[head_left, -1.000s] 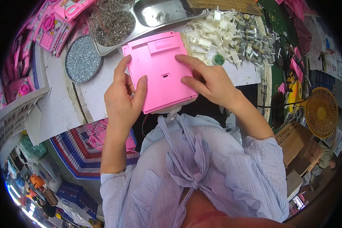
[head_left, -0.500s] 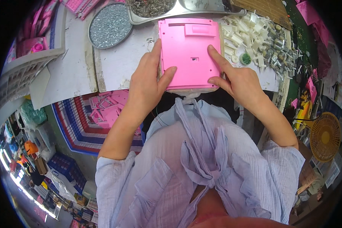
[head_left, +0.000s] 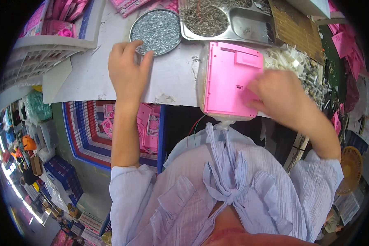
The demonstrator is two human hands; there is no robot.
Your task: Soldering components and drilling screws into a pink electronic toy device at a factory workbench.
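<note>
A pink plastic housing [head_left: 229, 78] lies flat on a plastic-wrapped pad at the table's front edge, its raised block at the far end and a small slot in its middle. My right hand [head_left: 281, 96] is over the housing's right edge, fingers curled and smeared by motion; whether it holds anything does not show. My left hand [head_left: 129, 69] has reached the near left rim of a round tray [head_left: 132, 35] full of small silvery metal pieces [head_left: 158, 30]. Its thumb and forefinger are apart, with nothing visible between them.
Beyond the housing stands a steel tray [head_left: 250, 40] with small dark metal parts. White plastic pieces [head_left: 289, 57] and metal parts are heaped at the right. A striped basket [head_left: 80, 141] of pink parts sits below the table; a white crate [head_left: 92, 24] stands far left.
My left hand has left the housing and moved left and away to the round tray. My right hand has lifted and curled over the housing's right edge. The whole view has shifted.
</note>
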